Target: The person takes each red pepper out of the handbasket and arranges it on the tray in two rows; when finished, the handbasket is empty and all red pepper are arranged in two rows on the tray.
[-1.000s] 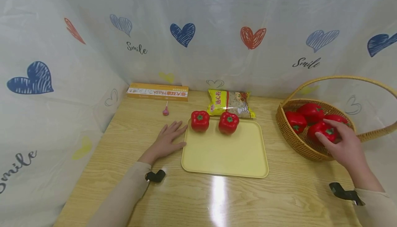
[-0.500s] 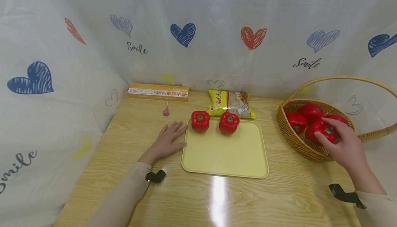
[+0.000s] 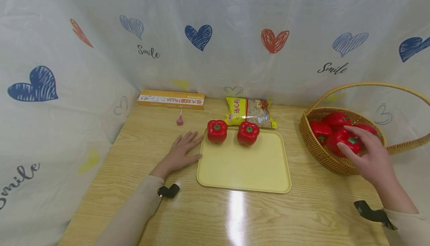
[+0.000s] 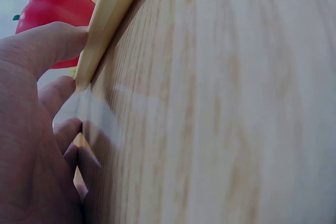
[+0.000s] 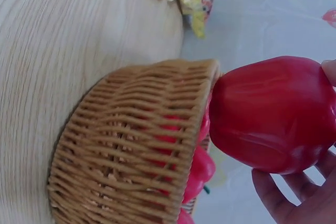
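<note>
My right hand (image 3: 373, 160) grips a red bell pepper (image 5: 275, 114) between thumb and fingers, at the mouth of a wicker basket (image 5: 126, 140). In the right wrist view that pepper is lifted to the rim. Several more red peppers (image 3: 336, 120) lie inside the basket. My left hand (image 3: 181, 152) rests on the table with fingers spread, thumb and fingertips touching the left edge of a yellow tray (image 3: 243, 167). On the tray's far side stand two red bell peppers, a left one (image 3: 217, 131) and a right one (image 3: 248, 133), stems up.
Behind the tray lies a yellow pasta bag (image 3: 250, 112). An orange pasta box (image 3: 170, 99) sits at the back left, with a lollipop (image 3: 180, 120) in front of it. The basket's tall handle (image 3: 366, 84) arches up at the right. A heart-printed curtain (image 3: 235, 63) encloses the table.
My right hand has raised the gripped pepper a little and brought it slightly left within the basket's mouth. The left hand and the tray have stayed still.
</note>
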The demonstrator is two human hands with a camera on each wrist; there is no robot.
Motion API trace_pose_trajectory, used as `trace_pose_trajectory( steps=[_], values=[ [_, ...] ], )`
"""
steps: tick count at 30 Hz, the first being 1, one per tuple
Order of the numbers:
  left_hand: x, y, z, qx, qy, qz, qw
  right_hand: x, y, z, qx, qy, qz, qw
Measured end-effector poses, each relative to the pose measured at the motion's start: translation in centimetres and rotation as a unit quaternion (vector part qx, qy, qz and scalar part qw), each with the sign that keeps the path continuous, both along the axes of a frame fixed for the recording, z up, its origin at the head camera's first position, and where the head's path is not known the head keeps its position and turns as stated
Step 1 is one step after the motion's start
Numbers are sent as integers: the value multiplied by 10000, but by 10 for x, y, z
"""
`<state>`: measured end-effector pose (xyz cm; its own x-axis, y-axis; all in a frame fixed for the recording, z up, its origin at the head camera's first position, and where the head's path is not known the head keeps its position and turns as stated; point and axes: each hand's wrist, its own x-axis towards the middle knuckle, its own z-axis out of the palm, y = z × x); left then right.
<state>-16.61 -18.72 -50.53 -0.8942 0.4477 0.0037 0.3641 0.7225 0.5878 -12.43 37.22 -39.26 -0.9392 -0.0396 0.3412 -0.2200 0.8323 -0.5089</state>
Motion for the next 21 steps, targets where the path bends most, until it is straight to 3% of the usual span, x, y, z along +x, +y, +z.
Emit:
trace_pose_trajectory(
  steps=[5,21],
  values=[
    [0,0,0,-27,-68,7,10000,2,-7,0,-20,110,102,9999],
    [0,0,1,-9,-15,3,10000,8,-31,-3,-200,-130,367,9990]
  ],
)
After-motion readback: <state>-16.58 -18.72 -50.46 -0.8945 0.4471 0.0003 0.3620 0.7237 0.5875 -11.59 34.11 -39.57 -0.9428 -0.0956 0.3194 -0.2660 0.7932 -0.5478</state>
